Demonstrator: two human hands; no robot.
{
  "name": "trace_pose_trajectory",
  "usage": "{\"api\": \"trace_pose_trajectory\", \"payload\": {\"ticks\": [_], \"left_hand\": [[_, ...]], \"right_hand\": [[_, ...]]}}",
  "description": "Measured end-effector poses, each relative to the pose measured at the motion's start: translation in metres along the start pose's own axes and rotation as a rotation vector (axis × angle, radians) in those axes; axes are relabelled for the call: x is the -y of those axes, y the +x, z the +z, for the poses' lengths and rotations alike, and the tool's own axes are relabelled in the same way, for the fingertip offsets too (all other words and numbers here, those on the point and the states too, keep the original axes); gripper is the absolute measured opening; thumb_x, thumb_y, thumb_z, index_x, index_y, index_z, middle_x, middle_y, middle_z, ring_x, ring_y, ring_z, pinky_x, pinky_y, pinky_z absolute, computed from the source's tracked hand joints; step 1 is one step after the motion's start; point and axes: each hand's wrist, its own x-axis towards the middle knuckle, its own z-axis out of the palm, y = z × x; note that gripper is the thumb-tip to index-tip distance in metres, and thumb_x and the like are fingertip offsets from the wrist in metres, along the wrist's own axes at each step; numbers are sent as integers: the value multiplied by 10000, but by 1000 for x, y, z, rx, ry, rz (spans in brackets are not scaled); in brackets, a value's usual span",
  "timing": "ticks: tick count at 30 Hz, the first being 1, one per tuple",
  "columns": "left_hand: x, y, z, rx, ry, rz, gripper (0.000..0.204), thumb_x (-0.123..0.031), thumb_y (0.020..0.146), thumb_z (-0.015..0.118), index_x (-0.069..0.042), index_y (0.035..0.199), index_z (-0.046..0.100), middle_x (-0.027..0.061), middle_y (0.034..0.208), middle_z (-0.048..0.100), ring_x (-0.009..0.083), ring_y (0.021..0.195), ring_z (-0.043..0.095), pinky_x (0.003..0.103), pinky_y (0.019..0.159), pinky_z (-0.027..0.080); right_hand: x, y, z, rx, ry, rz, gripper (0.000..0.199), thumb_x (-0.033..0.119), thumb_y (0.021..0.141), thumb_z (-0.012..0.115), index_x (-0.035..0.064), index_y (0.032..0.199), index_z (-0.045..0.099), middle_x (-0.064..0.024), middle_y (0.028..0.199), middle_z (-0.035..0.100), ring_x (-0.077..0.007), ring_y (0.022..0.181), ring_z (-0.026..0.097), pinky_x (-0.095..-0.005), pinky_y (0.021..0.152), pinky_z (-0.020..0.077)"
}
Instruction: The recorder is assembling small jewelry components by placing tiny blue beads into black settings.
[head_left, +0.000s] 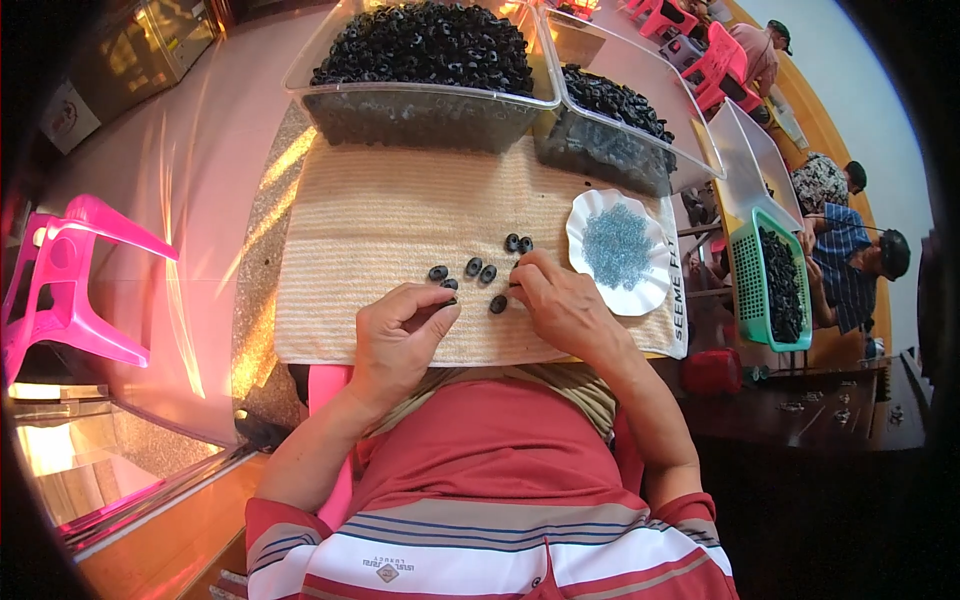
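Pinched between the thumb and fingers of my left hand (402,328) is a small black oval part (449,285). My right hand (562,300) is to its right, fingertips drawn together and pointing down at the towel; whatever they hold is hidden. Several loose black oval parts (474,267), each with an opening in it, lie on the cream striped towel (370,220) around and between my hands. One of them (498,304) rests just left of my right fingers. A white scalloped dish (650,297) of small clear bluish beads (615,245) stands beyond my right hand.
Two clear plastic bins (420,120) (605,150) heaped with black parts stand at the towel's far edge. At right are a green basket (748,290) of black pieces and a co-worker in a dark shirt (845,260). A pink stool (85,285) stands at left.
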Motion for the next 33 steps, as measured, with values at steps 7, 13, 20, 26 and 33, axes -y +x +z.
{"api": "trace_pose_trajectory", "payload": {"ticks": [7, 13, 20, 26, 33], "left_hand": [[1, -3, 4, 29, 12, -39, 158, -17, 873, 768, 21, 1023, 735, 111, 936, 727, 145, 835, 684, 267, 731, 540], [3, -5, 7, 71, -8, -65, 159, -31, 887, 758, 22, 1035, 735, 109, 937, 724, 152, 843, 689, 269, 744, 543], [-2, -7, 13, 114, 6, -85, 165, -29, 896, 746, 27, 1051, 728, 103, 952, 723, 156, 874, 700, 272, 765, 547], [-12, -4, 19, 164, -3, -69, 185, -8, 900, 730, 16, 1084, 730, 105, 959, 720, 154, 878, 699, 272, 765, 548], [-21, 0, 26, 200, 80, 21, 201, -16, 893, 735, 3, 1093, 731, 116, 972, 733, 174, 880, 716, 273, 758, 553]], "right_hand": [[-2, -4, 0, -360, 329, -98, 169, 24, 914, 651, 15, 1076, 602, -167, 1006, 633, -370, 908, 657, -438, 755, 527], [-1, -12, 3, -343, 465, -43, 210, -1, 920, 642, 6, 1129, 622, -184, 1047, 647, -386, 964, 656, -426, 800, 529], [-2, -17, 13, -285, 703, 38, 171, -2, 946, 667, -40, 1113, 652, -112, 999, 681, -173, 856, 698, -271, 722, 547], [5, -23, 16, -192, 1087, 198, 170, 15, 936, 706, -26, 1100, 682, -57, 991, 706, -111, 881, 687, -251, 751, 555], [13, -21, 15, -238, 1182, 116, 166, 66, 911, 741, -26, 1048, 716, -49, 977, 706, -98, 926, 645, -244, 797, 515]]}}
